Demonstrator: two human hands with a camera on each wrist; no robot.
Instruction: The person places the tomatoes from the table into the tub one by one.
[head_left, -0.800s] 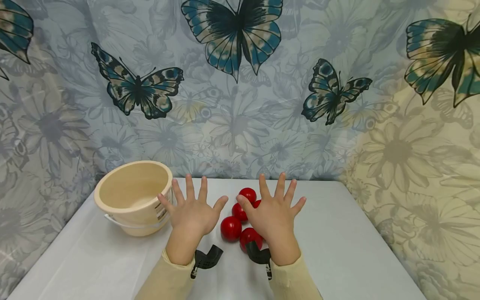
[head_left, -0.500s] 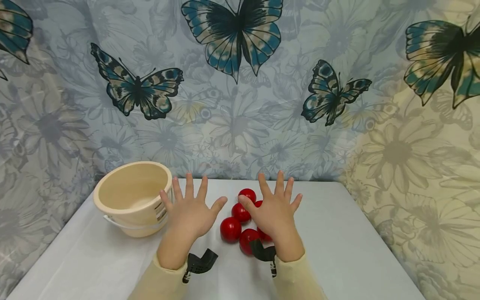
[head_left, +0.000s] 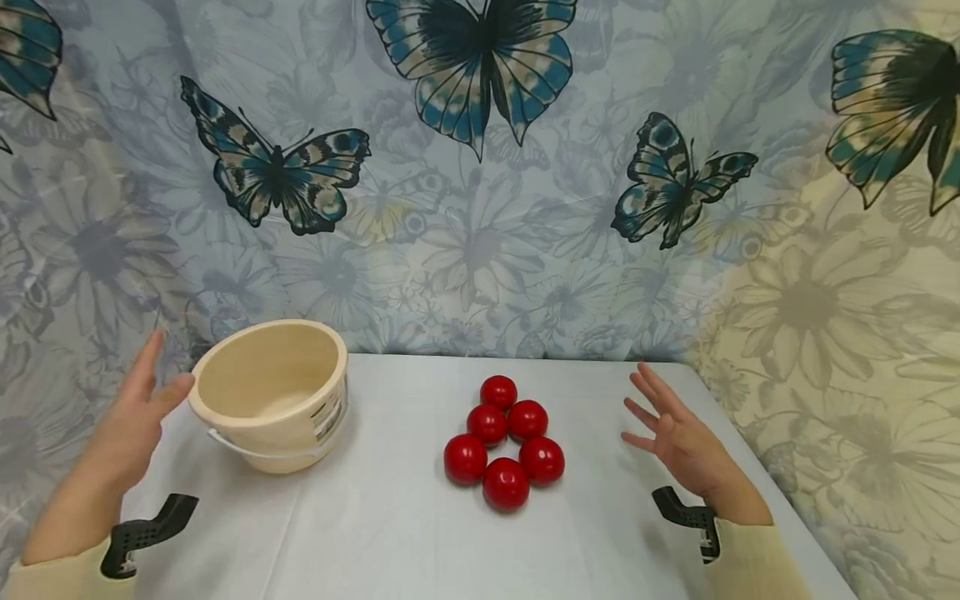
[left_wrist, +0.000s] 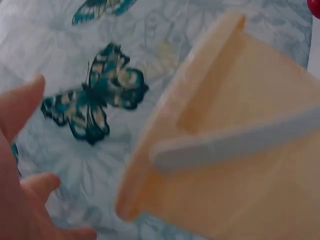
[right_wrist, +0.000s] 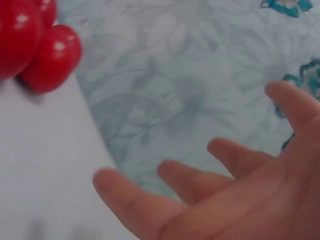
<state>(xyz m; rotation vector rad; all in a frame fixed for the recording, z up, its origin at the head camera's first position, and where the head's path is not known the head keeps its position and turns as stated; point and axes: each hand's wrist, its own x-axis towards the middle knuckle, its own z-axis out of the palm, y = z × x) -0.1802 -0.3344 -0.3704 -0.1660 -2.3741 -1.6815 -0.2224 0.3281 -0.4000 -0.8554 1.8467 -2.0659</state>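
Note:
A cream bucket [head_left: 262, 442] with a white handle [left_wrist: 225, 142] stands upright at the left of the table. My left hand [head_left: 123, 429] is at its left side, fingers extended and holding nothing; in the head view the thumb overlaps the rim's edge, and whether it touches I cannot tell. Several shiny red balls [head_left: 506, 485] lie in a cluster mid-table, some touching. To their right my right hand [head_left: 693, 454] hovers with fingers spread and nothing held. In the right wrist view some red balls [right_wrist: 52, 60] show at upper left, apart from the fingertips [right_wrist: 107, 182].
The table [head_left: 375, 533] has a white cover. Behind and beside it hangs a floral cloth [head_left: 480, 250] printed with blue butterflies. A black wrist mount [head_left: 150, 529] is on the left wrist and another black mount [head_left: 686, 510] on the right.
Both hands have swung apart from mid-table, the left to the bucket's left side and the right toward the table's right edge. All the red balls are now uncovered; bucket and balls stay put.

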